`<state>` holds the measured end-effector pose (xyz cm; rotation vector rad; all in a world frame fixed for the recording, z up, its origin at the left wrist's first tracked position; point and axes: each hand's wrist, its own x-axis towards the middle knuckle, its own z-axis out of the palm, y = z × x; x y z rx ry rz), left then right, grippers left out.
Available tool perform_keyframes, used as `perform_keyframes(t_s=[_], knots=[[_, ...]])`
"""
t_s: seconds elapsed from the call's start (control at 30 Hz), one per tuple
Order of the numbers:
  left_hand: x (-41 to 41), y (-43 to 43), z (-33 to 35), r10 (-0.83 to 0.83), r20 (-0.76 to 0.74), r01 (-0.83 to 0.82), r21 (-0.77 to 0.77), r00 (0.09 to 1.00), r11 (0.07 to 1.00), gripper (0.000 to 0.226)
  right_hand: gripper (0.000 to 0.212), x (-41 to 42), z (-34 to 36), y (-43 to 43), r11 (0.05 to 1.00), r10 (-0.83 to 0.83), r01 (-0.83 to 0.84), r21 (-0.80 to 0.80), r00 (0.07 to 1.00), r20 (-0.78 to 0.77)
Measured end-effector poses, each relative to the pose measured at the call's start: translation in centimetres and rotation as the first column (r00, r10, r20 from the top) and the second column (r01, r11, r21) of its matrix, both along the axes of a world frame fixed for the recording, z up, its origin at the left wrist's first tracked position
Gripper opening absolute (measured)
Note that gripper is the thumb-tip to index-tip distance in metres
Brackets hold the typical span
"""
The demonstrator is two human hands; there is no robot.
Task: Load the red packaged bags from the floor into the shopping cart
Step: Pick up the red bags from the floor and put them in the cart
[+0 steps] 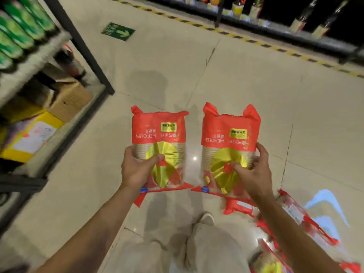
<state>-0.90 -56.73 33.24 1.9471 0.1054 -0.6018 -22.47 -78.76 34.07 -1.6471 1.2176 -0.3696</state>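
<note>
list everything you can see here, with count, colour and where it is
held red bags: two, red with gold print, one in each hand, above the floor
red bags on the floor: several, exact count unclear, red, lower right
floor: one, beige tiles, with a yellow-black stripe along the far shelf
green arrow sign: one, green, on the floor at top
left shelf rack: one, dark frame, left side, green packs on top
cardboard box: one, brown, low in the left rack
yellow box: one, yellow, beside it
far shelf: one, dark, top right
shopping cart: not in view
left hand: gripping a bag
right hand: gripping a bag
</note>
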Motion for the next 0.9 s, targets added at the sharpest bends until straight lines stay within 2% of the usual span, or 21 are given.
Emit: perform_keyframes(t_s=[0.1,0.2,0.27,0.37,0.5,0.67,0.73,0.8,0.83,0.9], knots=[[-0.7,7.6,15.5,0.044,0.069,-0.041,-0.049,0.997,0.998,0.080,0.089,0.3,14.7,5.8,0.998,0.061,-0.062,0.018,0.994,0.087],[-2.2,15.6,28.1,0.131,0.132,-0.118,-0.106,0.982,0.987,0.078,0.089,0.7,25.6,12.0,0.986,0.158,-0.167,0.024,0.963,0.219],[-3.9,21.5,34.4,0.222,0.184,-0.195,-0.153,0.958,0.969,0.074,0.090,1.6,30.4,16.5,0.963,0.257,-0.268,0.004,0.927,0.273],[-8.2,30.7,40.6,0.352,0.283,-0.319,-0.157,0.892,0.935,0.074,0.101,2.9,33.1,24.3,0.921,0.368,-0.390,0.003,0.872,0.323],[-16.7,42.7,44.0,0.532,0.344,-0.515,-0.147,0.774,0.845,0.079,0.105,3.0,33.9,35.9,0.810,0.522,-0.585,0.052,0.757,0.393],[-25.5,55.6,45.6,0.707,0.393,-0.744,-0.080,0.588,0.664,0.066,0.099,2.2,35.5,49.4,0.644,0.664,-0.760,0.088,0.613,0.429],[-28.2,60.4,45.4,0.781,0.368,-0.812,-0.104,0.505,0.574,0.080,0.099,1.7,35.5,54.4,0.576,0.712,-0.812,0.097,0.556,0.428],[-30.2,65.4,44.1,0.842,0.304,-0.853,-0.143,0.445,0.502,0.117,0.101,1.8,35.4,59.2,0.497,0.758,-0.859,0.121,0.497,0.422],[-30.8,67.9,43.1,0.868,0.270,-0.866,-0.173,0.416,0.469,0.123,0.103,2.0,35.1,61.6,0.452,0.782,-0.883,0.123,0.459,0.421],[-31.7,73.2,40.8,0.896,0.221,-0.888,-0.175,0.386,0.426,0.111,0.104,2.4,34.8,66.7,0.422,0.809,-0.898,0.126,0.436,0.395]])
